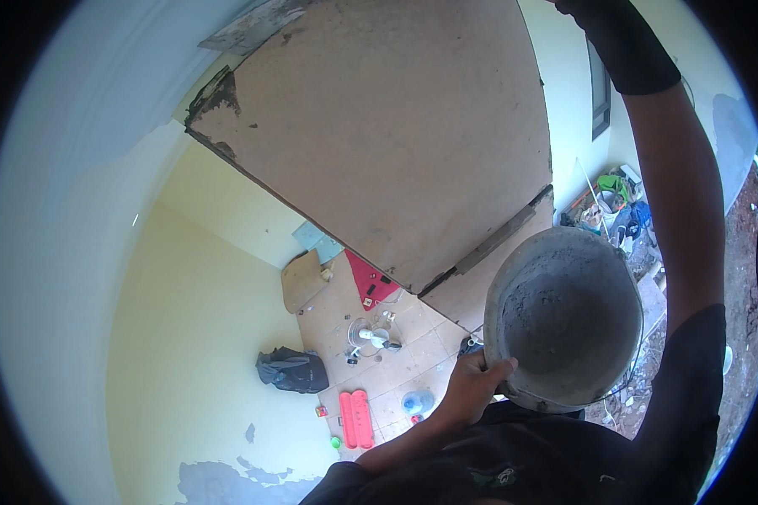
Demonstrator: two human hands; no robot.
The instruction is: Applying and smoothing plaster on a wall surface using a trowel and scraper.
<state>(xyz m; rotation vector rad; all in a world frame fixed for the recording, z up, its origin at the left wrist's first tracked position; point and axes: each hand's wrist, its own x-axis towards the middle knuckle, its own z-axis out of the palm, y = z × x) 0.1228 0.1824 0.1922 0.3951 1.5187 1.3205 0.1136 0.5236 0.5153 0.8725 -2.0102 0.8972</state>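
Note:
My left hand [480, 380] grips the near left rim of a grey bucket [594, 370], thumb over the edge and fingers out of sight beneath. Grey powdery or pasty residue coats the bucket's inside, and a thin wire handle hangs along its right side. The bucket is tilted so that its mouth faces up toward me. High on the right, my right arm stretches upward, with a black glove or cuff covering the wrist and my right hand [594, 18]. That hand is cut off by the top edge, so its fingers and anything in them are hidden.
A large brown board [387, 126] with chipped edges lies ahead, above the tiled floor [417, 362]. Below are a red case [356, 419], a dark backpack [293, 370], a water bottle [417, 402] and a fan-like object [372, 337]. Rubble and bags [619, 202] lie right; walls [202, 337] stand left.

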